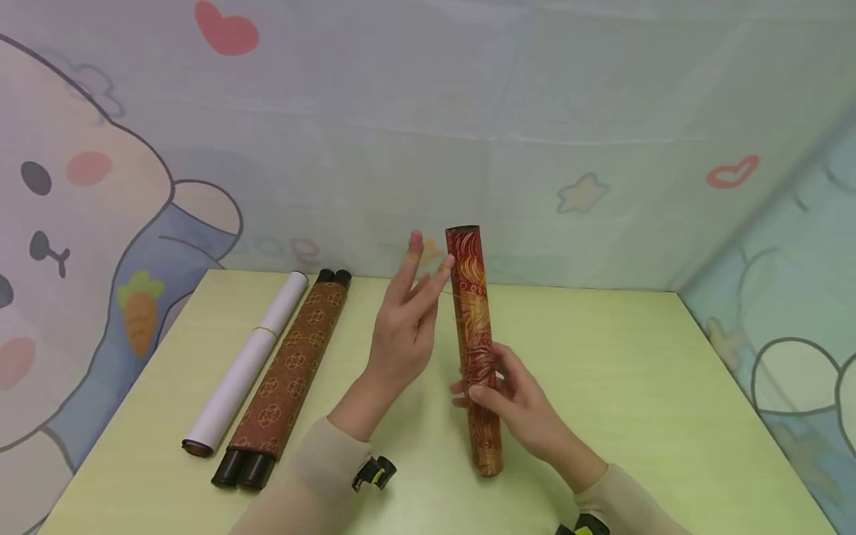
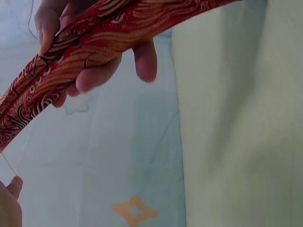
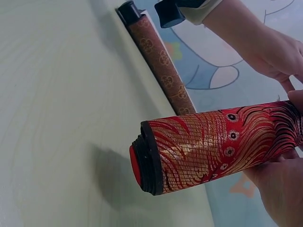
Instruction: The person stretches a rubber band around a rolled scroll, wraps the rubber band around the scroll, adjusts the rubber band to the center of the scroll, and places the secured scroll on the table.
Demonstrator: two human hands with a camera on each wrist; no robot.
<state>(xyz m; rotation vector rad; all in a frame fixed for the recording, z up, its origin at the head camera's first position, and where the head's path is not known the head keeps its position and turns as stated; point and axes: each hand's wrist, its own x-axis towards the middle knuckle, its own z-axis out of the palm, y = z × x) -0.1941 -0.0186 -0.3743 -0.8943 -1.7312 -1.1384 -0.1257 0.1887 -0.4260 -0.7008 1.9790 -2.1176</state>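
Note:
My right hand (image 1: 518,405) grips a red-and-gold patterned roll (image 1: 476,327) around its lower half, thumb across the front. The roll stands nearly upright, leaning slightly left at the top. In the right wrist view its lower end shows a black stepped cap (image 3: 147,163) with a red disc. Beside its upper part, my left hand (image 1: 404,334) has two fingers extended and spread. A thin yellow rubber band (image 1: 414,257) loops over those fingers and runs to the roll. Only a fingertip (image 2: 15,186) of the left hand and a strand of the band show in the left wrist view.
On the left of the pale green table (image 1: 602,371) lie a white roll (image 1: 247,364) with a yellow band around it and a brown patterned scroll (image 1: 294,371) with black rod ends. A cartoon-printed cloth (image 1: 401,111) hangs behind the table and along its right side.

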